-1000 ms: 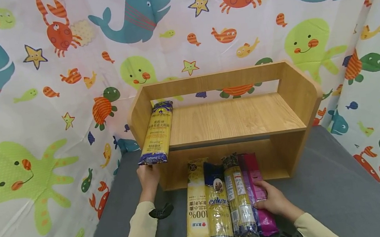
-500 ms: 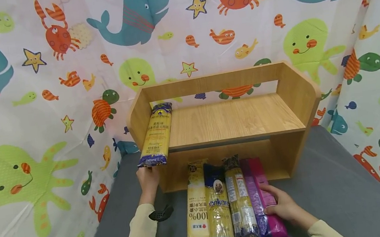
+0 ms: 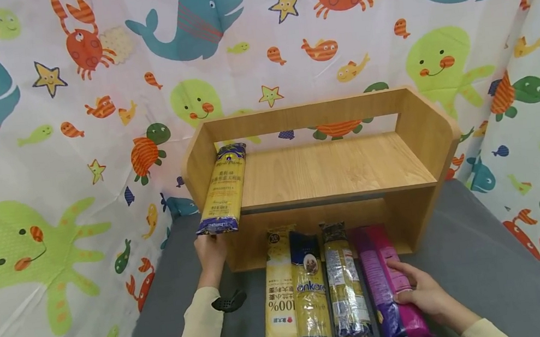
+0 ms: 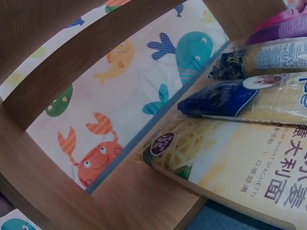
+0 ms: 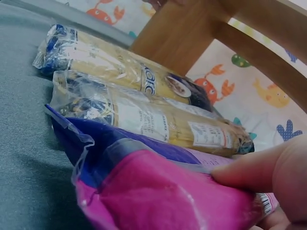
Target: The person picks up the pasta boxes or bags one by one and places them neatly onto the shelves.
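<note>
My right hand (image 3: 423, 292) grips a long magenta-and-purple packet (image 3: 386, 282) at its right side; in the right wrist view the thumb (image 5: 259, 165) presses on its top, with more fingers underneath. Left of it lie a clear spaghetti packet (image 3: 347, 292) with white labels, a blue-topped spaghetti packet (image 3: 310, 296) and a pale yellow spaghetti packet (image 3: 279, 299). At the left side panel of the wooden shelf (image 3: 334, 167), my left hand (image 3: 211, 254) holds the panel's front edge. Just above that hand, a yellow spaghetti packet (image 3: 225, 189) on the upper board overhangs the front; it hides the fingertips.
The shelf has two levels, and the far ends of the lower packets reach into its bottom compartment (image 3: 394, 221). A grey cloth (image 3: 483, 267) covers the table. Behind and at both sides hangs a curtain (image 3: 258, 54) printed with sea animals.
My right hand has moved the magenta-and-purple packet rightward and toward me, away from the clear spaghetti packet, which has shifted slightly right. The left hand has stayed at the shelf panel.
</note>
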`<state>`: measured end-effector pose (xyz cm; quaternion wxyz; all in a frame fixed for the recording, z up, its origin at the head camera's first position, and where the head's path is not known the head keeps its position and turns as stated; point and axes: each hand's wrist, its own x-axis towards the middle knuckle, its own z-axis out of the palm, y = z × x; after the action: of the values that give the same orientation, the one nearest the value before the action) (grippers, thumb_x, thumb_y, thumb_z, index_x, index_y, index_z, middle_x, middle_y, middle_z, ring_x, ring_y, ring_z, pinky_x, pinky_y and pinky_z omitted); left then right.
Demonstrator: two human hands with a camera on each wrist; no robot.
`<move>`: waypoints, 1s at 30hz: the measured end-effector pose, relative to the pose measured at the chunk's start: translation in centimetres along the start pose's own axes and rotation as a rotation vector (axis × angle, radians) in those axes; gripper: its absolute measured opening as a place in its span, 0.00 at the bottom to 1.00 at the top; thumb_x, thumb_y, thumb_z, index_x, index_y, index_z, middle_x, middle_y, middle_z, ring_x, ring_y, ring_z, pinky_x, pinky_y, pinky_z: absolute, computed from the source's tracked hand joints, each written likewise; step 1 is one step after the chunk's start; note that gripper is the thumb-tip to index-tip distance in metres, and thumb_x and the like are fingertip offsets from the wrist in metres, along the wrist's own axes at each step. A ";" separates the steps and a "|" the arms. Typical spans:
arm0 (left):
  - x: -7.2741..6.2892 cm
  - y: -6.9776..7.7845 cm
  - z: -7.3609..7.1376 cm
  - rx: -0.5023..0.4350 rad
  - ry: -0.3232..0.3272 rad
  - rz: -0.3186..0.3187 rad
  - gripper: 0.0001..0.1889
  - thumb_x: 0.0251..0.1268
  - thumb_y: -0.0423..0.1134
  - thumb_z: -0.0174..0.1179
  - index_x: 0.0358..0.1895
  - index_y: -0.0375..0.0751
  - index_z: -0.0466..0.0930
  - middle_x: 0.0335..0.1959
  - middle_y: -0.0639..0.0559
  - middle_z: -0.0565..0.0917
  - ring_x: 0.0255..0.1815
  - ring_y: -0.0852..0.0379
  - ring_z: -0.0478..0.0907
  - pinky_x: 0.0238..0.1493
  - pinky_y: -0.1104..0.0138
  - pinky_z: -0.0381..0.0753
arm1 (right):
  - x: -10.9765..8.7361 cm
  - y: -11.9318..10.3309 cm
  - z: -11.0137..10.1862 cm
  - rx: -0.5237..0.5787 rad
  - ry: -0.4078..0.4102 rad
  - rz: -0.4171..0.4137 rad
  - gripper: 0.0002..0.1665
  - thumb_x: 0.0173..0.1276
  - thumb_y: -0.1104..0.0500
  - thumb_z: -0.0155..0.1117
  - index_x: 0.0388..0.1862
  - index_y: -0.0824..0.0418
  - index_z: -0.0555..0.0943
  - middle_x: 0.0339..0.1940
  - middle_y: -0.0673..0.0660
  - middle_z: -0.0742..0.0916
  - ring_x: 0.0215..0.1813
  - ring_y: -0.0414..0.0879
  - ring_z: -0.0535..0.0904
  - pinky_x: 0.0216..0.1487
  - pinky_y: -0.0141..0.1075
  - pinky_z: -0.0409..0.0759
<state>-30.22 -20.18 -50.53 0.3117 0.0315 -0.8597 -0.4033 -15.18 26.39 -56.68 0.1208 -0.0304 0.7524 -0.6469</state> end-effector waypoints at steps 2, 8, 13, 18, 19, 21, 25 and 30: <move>0.0 0.1 0.1 -0.002 -0.001 -0.001 0.14 0.77 0.38 0.55 0.56 0.32 0.80 0.38 0.34 0.88 0.28 0.46 0.74 0.31 0.56 0.71 | -0.1 -0.4 -0.2 -0.013 0.022 0.001 0.48 0.59 0.72 0.65 0.75 0.41 0.67 0.56 0.79 0.80 0.42 0.45 0.85 0.41 0.40 0.86; -0.2 0.0 0.3 -0.002 0.018 0.017 0.12 0.74 0.33 0.56 0.54 0.31 0.81 0.38 0.33 0.88 0.27 0.46 0.76 0.29 0.55 0.73 | -0.5 -1.5 -0.4 -0.054 0.070 0.008 0.49 0.59 0.72 0.66 0.80 0.60 0.61 0.60 0.81 0.77 0.42 0.43 0.84 0.41 0.38 0.85; -0.1 -0.1 0.2 -0.004 0.013 0.040 0.12 0.74 0.33 0.56 0.54 0.31 0.81 0.33 0.34 0.87 0.23 0.48 0.72 0.26 0.59 0.67 | -0.7 -2.8 -0.5 -0.029 0.018 -0.039 0.48 0.61 0.71 0.65 0.79 0.49 0.64 0.58 0.80 0.78 0.43 0.43 0.85 0.40 0.41 0.86; 0.1 -0.1 0.2 0.002 0.004 0.036 0.13 0.75 0.34 0.55 0.55 0.31 0.80 0.35 0.33 0.88 0.24 0.48 0.73 0.26 0.60 0.68 | -1.1 -4.7 -0.1 0.016 -0.118 -0.120 0.47 0.63 0.71 0.63 0.75 0.34 0.68 0.61 0.75 0.78 0.47 0.43 0.85 0.43 0.42 0.86; 0.1 0.0 0.1 0.001 0.003 0.032 0.14 0.75 0.35 0.55 0.56 0.31 0.80 0.37 0.33 0.88 0.25 0.48 0.73 0.27 0.60 0.69 | -1.2 -5.1 0.0 0.023 -0.146 -0.135 0.47 0.64 0.71 0.63 0.76 0.36 0.67 0.63 0.76 0.76 0.49 0.43 0.84 0.44 0.42 0.86; 0.1 0.1 0.1 0.003 0.002 0.026 0.14 0.75 0.34 0.55 0.57 0.31 0.80 0.39 0.33 0.88 0.26 0.47 0.75 0.27 0.59 0.70 | -1.5 -6.1 0.5 0.042 -0.207 -0.151 0.47 0.65 0.71 0.62 0.79 0.42 0.65 0.67 0.80 0.71 0.52 0.43 0.83 0.47 0.43 0.86; 0.1 0.3 0.0 0.000 0.004 0.022 0.14 0.75 0.34 0.56 0.57 0.32 0.80 0.39 0.33 0.88 0.26 0.46 0.76 0.28 0.58 0.71 | -2.2 -8.2 1.3 0.087 -0.320 -0.122 0.45 0.68 0.69 0.61 0.81 0.44 0.62 0.70 0.82 0.63 0.56 0.47 0.81 0.51 0.45 0.86; 0.0 0.2 0.1 0.007 0.000 0.014 0.14 0.76 0.34 0.55 0.57 0.32 0.80 0.39 0.33 0.88 0.26 0.46 0.76 0.28 0.57 0.71 | -2.8 -11.0 2.1 0.109 -0.422 -0.061 0.43 0.69 0.64 0.61 0.79 0.40 0.64 0.66 0.71 0.70 0.58 0.52 0.78 0.53 0.45 0.85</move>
<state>-30.22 -20.00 -50.47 0.3146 0.0266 -0.8612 -0.3983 -13.19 23.21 -45.78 0.2574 -0.1815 0.6731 -0.6691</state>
